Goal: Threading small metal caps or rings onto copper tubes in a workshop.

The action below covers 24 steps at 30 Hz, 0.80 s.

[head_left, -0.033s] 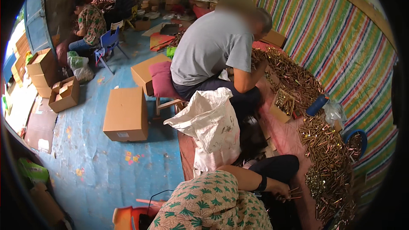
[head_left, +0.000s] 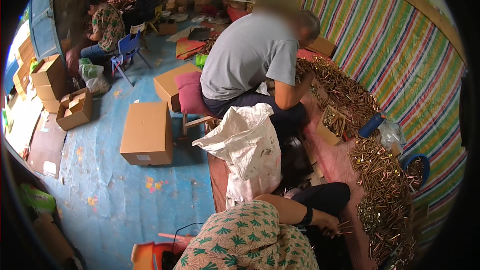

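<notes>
My left hand (head_left: 327, 224), with a dark band on its wrist, is closed around several thin copper-coloured metal rods (head_left: 345, 227) at the lower right. Their ends stick out to the right past my fingers. A patterned sleeve (head_left: 245, 225) covers my upper arm. Just right of the hand, a big heap of similar long metal pieces (head_left: 382, 180) lies along a pink sheet (head_left: 352, 202). Among them are small round pieces (head_left: 369, 216), too small to name surely. My right hand does not show.
A white woven sack (head_left: 250, 145) stands ahead of me, beside a seated person in a grey shirt (head_left: 250, 55). A cardboard box (head_left: 146, 135) sits on the blue floor. Beyond the heap are a blue bottle (head_left: 371, 125) and a blue tub (head_left: 424, 167). Others sit far left.
</notes>
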Each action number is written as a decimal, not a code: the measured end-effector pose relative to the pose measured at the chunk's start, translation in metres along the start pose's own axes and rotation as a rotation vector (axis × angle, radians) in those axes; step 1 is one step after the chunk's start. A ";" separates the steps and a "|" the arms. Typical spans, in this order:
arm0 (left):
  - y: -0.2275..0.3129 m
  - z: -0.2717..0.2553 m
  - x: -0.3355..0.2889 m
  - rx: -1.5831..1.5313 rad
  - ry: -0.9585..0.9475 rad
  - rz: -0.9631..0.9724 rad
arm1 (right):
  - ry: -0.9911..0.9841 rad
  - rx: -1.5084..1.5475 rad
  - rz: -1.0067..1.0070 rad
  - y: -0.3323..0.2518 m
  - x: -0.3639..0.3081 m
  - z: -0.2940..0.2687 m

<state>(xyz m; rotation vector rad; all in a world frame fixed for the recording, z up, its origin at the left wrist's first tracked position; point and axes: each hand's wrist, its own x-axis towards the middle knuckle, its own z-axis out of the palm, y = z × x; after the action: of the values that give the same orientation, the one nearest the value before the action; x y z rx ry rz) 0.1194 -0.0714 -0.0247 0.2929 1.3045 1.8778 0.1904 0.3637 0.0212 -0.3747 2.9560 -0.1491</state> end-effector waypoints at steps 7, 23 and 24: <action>-0.001 -0.004 -0.002 0.015 -0.010 0.034 | 0.036 0.024 0.060 -0.020 -0.015 -0.006; -0.013 -0.011 0.007 -0.012 -0.040 -0.034 | 0.015 -0.465 0.311 0.003 0.000 0.014; -0.010 -0.011 0.005 -0.010 -0.046 -0.030 | -0.030 -0.301 0.260 -0.013 -0.003 -0.006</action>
<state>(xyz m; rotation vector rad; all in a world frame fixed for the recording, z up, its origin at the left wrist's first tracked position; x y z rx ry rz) 0.1150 -0.0737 -0.0392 0.3080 1.2612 1.8417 0.1959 0.3523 0.0289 -0.0237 2.9631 0.3322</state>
